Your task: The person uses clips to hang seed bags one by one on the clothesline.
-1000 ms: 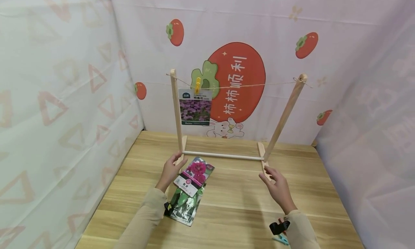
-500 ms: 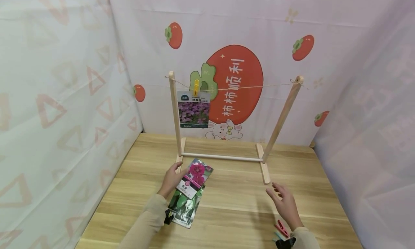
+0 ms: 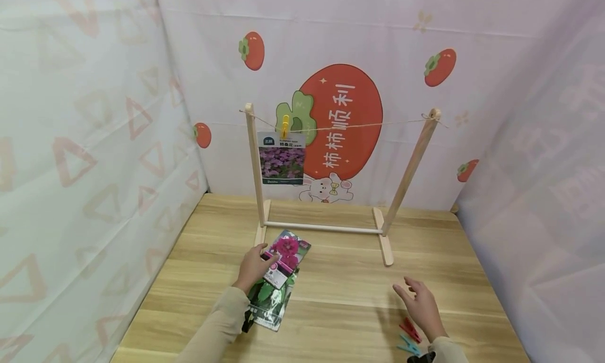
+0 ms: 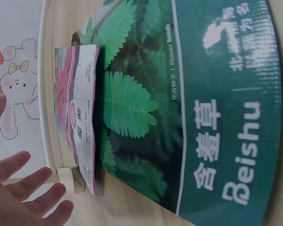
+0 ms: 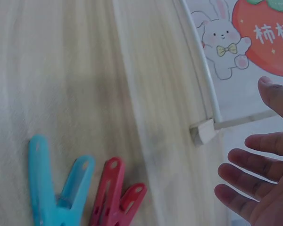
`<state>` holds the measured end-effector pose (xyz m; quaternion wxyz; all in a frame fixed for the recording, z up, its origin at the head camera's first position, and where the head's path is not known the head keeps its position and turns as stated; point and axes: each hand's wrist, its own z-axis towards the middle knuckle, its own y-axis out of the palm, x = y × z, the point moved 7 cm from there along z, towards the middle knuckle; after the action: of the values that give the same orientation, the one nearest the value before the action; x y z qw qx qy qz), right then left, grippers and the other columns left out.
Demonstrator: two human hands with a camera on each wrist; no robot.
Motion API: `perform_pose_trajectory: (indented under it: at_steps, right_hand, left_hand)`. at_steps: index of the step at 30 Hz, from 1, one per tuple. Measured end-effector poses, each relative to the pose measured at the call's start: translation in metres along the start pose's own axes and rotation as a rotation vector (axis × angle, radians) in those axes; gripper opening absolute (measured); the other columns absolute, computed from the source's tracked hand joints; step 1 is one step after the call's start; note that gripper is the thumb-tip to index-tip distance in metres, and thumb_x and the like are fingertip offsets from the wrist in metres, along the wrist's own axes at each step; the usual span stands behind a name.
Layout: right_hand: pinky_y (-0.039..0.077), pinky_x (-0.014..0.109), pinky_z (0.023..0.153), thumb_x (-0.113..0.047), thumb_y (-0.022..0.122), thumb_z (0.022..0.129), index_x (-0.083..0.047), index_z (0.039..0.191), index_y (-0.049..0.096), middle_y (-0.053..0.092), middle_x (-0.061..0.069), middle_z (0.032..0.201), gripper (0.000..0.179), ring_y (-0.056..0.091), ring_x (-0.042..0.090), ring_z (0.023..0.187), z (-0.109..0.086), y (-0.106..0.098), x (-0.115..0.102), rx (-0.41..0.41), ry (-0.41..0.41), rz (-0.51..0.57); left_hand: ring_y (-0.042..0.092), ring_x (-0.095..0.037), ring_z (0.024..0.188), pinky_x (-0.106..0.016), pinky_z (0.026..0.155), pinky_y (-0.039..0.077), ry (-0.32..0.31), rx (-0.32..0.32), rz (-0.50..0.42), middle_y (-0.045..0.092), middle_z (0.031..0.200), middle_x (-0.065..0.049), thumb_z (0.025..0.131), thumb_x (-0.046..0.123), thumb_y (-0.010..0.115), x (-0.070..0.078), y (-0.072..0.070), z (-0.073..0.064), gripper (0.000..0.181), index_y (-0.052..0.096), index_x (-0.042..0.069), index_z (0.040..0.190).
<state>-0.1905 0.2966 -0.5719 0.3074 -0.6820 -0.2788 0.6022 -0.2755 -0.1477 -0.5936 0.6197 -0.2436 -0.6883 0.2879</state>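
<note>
My left hand [image 3: 253, 268] is over the left edge of a pink-flower seed packet [image 3: 289, 247], its fingers spread and loose. That packet lies partly on a green-leaf seed packet [image 4: 146, 94], flat on the table. My right hand [image 3: 423, 306] hovers with relaxed, parted fingers, holding nothing. Near its wrist lie a red clothespin [image 3: 410, 330] and a light-blue clothespin [image 5: 61, 197]. A purple-flower seed packet [image 3: 282, 166] hangs by a yellow clothespin [image 3: 285, 125] from a string [image 3: 359, 125] tied between two wooden posts.
The wooden rack [image 3: 416, 166] stands at the back of the table [image 3: 340, 300], with a white bar [image 3: 326, 227] low between its feet. Printed cloth [image 3: 402, 32] closes off the back and both sides.
Both hands have come away from the rack's feet. The left has moved down to the pink-flower packet; the right has drawn back toward the clothespins, which now show more fully.
</note>
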Motion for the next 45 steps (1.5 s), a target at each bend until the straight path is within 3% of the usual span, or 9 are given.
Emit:
perform_pose_trajectory:
  at_steps: [6,13,18,23,28,32,39,45]
  right_hand:
    - [0.046,0.060,0.093,-0.037,0.056,0.098,0.016,0.133,0.047,0.049,0.039,0.130,0.064,0.053,0.052,0.115,-0.005,0.006,0.017,-0.071,0.046,-0.107]
    - [0.045,0.062,0.092,-0.043,0.056,0.096,0.020,0.127,0.049,0.050,0.044,0.123,0.071,0.052,0.057,0.112,-0.005,0.013,0.035,-0.150,0.071,-0.242]
    - [0.047,0.060,0.088,-0.055,0.058,0.092,0.021,0.120,0.053,0.055,0.043,0.114,0.082,0.056,0.055,0.104,-0.006,0.019,0.043,-0.173,0.086,-0.328]
    - [0.048,0.058,0.087,-0.050,0.062,0.091,0.021,0.119,0.054,0.057,0.040,0.108,0.077,0.058,0.052,0.099,-0.006,0.022,0.044,-0.171,0.107,-0.362]
    - [0.052,0.052,0.078,-0.038,0.069,0.089,0.020,0.111,0.058,0.061,0.030,0.095,0.063,0.063,0.037,0.083,-0.007,0.024,0.041,-0.196,0.112,-0.372]
    - [0.052,0.046,0.069,-0.029,0.071,0.088,0.016,0.102,0.063,0.061,0.023,0.087,0.048,0.057,0.024,0.071,-0.007,0.025,0.039,-0.204,0.114,-0.372]
    - [0.052,0.044,0.069,-0.024,0.071,0.084,0.015,0.104,0.065,0.060,0.022,0.088,0.044,0.054,0.023,0.071,-0.008,0.028,0.040,-0.198,0.122,-0.340]
    - [0.047,0.041,0.063,-0.016,0.068,0.080,0.009,0.090,0.069,0.056,0.014,0.078,0.027,0.049,0.022,0.066,-0.008,0.025,0.035,-0.144,0.067,-0.342]
  left_hand:
    - [0.054,-0.045,0.120,-0.058,0.098,0.045,0.043,0.004,0.119,0.058,0.132,-0.025,0.087,0.040,0.071,-0.005,0.006,-0.002,0.064,0.054,0.000,0.134]
    - [0.054,-0.045,0.117,-0.061,0.094,0.043,0.116,-0.012,0.315,0.058,0.129,-0.025,0.082,0.042,0.075,0.001,0.010,-0.008,0.066,0.057,0.002,0.131]
    - [0.052,-0.044,0.119,-0.059,0.095,0.042,0.065,-0.066,0.337,0.055,0.133,-0.025,0.081,0.043,0.076,-0.004,0.015,-0.009,0.069,0.055,0.003,0.134]
    - [0.051,-0.044,0.120,-0.059,0.096,0.041,0.053,-0.082,0.337,0.053,0.134,-0.025,0.080,0.042,0.078,-0.007,0.017,-0.010,0.069,0.056,0.003,0.133]
    - [0.052,-0.044,0.119,-0.060,0.096,0.041,0.074,-0.079,0.369,0.054,0.133,-0.024,0.078,0.041,0.079,-0.002,0.017,-0.015,0.069,0.057,0.003,0.131]
    - [0.052,-0.043,0.118,-0.060,0.096,0.041,0.094,-0.073,0.372,0.055,0.133,-0.024,0.078,0.040,0.080,0.002,0.018,-0.018,0.067,0.058,0.003,0.130]
    - [0.053,-0.041,0.114,-0.059,0.093,0.041,0.101,-0.076,0.383,0.059,0.129,-0.022,0.076,0.037,0.081,0.000,0.022,-0.018,0.057,0.065,0.004,0.120]
    - [0.055,-0.038,0.108,-0.059,0.093,0.041,0.102,-0.084,0.389,0.061,0.121,-0.020,0.075,0.035,0.082,0.000,0.024,-0.016,0.051,0.068,0.007,0.114]
